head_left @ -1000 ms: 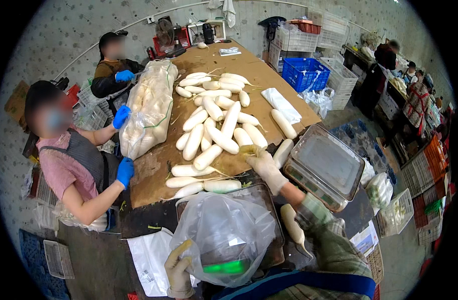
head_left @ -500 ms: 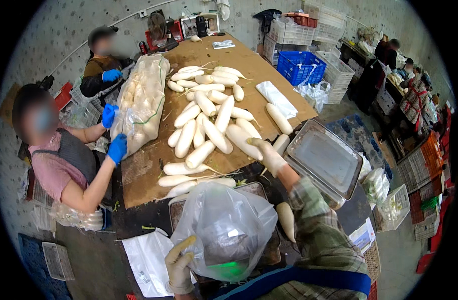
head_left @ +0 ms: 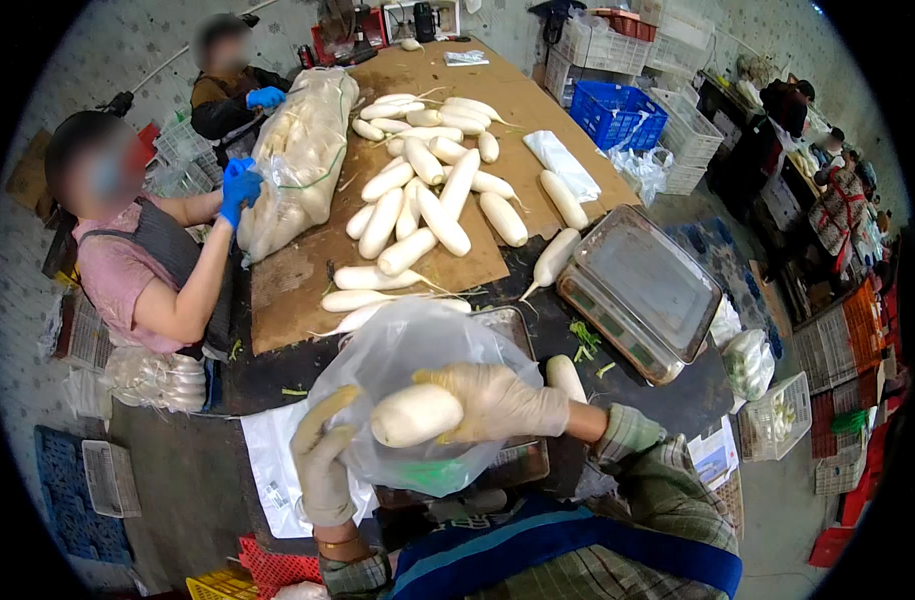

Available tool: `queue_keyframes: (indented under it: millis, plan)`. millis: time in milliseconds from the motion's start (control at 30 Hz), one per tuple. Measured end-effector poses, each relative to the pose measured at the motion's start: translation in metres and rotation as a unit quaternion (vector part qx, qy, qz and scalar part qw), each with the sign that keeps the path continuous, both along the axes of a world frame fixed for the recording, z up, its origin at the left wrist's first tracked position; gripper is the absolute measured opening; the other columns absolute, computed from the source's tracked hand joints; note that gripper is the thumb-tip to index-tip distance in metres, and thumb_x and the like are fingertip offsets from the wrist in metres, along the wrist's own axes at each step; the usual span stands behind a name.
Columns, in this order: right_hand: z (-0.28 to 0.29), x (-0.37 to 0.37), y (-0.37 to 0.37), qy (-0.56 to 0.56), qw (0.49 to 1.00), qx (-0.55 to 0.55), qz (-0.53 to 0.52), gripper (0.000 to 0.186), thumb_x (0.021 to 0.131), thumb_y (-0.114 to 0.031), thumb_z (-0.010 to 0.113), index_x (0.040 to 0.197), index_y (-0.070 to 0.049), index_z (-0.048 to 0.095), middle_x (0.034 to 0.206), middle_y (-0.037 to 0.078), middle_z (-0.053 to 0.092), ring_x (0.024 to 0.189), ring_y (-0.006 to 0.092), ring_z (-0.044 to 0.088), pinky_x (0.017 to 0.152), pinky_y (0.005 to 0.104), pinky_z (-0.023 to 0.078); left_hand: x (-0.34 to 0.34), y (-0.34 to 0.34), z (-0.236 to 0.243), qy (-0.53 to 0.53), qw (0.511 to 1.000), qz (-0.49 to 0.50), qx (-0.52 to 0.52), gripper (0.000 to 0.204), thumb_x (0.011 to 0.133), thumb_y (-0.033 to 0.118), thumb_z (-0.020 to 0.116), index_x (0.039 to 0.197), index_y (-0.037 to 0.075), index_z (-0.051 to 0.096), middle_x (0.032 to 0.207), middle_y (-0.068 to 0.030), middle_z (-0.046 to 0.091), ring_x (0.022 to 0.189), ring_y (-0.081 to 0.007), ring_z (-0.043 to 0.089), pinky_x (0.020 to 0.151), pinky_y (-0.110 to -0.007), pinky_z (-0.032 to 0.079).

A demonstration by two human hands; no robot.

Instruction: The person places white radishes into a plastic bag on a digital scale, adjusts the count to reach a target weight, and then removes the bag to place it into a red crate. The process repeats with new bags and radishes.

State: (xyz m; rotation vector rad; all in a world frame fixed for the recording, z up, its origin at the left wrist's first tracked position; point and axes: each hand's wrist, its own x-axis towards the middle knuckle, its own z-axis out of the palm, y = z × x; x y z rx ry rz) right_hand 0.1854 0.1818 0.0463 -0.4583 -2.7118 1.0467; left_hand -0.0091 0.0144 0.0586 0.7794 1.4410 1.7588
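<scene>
My right hand point(head_left: 497, 402), in a pale glove, is closed round a white radish point(head_left: 415, 416), its blunt end toward my left. It holds the radish at the mouth of a clear plastic bag point(head_left: 407, 345), which stands puffed out on a dark metal tray point(head_left: 522, 462) at the near edge. My left hand point(head_left: 323, 465), gloved too, has its fingers curled at the bag's left rim, seemingly gripping it. Loose white radishes point(head_left: 414, 205) lie heaped on the cardboard-covered table point(head_left: 307, 300) beyond. One radish point(head_left: 565, 378) lies right of the bag, partly hidden.
A scale with a metal pan point(head_left: 649, 285) stands at the right beside another radish point(head_left: 552, 258). Across the left edge, a co-worker's blue-gloved hands point(head_left: 239, 192) touch a large filled bag point(head_left: 295, 160). A white plastic sheet point(head_left: 272, 470) hangs at the near left edge.
My right hand has lifted a radish off the heap and brought it back to the bag. My left hand has moved up and left along the bag. The view has shifted.
</scene>
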Motion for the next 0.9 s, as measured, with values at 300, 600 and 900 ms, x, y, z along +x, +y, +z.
queue_keyframes:
  millis: [300, 600, 900]
  plan:
    - [-0.043, -0.035, 0.03, 0.118, 0.989, 0.081, 0.041, 0.043, 0.081, -0.03, 0.074, 0.118, -0.01, 0.064, 0.101, 0.015, 0.069, 0.094, 0.0316, 0.067, 0.084, 0.04, 0.054, -0.001, 0.015, -0.069, -0.022, 0.987, -0.051, -0.152, 0.043, 0.083, -0.004, 0.052, 0.124, -0.003, 0.064, 0.126, -0.0099, 0.063, 0.112, -0.018, 0.06, 0.097, -0.028, 0.045]
    - [-0.079, -0.154, 0.154, 0.09, 0.946, 0.231, -0.208, 0.042, 0.085, -0.015, 0.068, 0.126, -0.009, 0.059, 0.114, 0.012, 0.067, 0.107, 0.0304, 0.064, 0.087, 0.0367, 0.055, 0.001, 0.031, -0.109, -0.002, 0.993, -0.067, -0.099, 0.043, 0.085, -0.007, 0.052, 0.126, 0.0, 0.063, 0.13, -0.0105, 0.062, 0.117, -0.0175, 0.057, 0.101, -0.027, 0.042]
    - [-0.074, -0.136, 0.174, 0.064, 0.968, 0.134, -0.2, 0.041, 0.08, -0.032, 0.074, 0.112, -0.01, 0.062, 0.1, 0.015, 0.066, 0.094, 0.033, 0.065, 0.082, 0.0423, 0.052, -0.011, 0.007, -0.072, -0.023, 0.993, 0.023, -0.112, 0.042, 0.084, -0.005, 0.055, 0.124, 0.0, 0.065, 0.102, -0.0046, 0.068, 0.08, -0.0073, 0.057, 0.069, -0.02, 0.045]
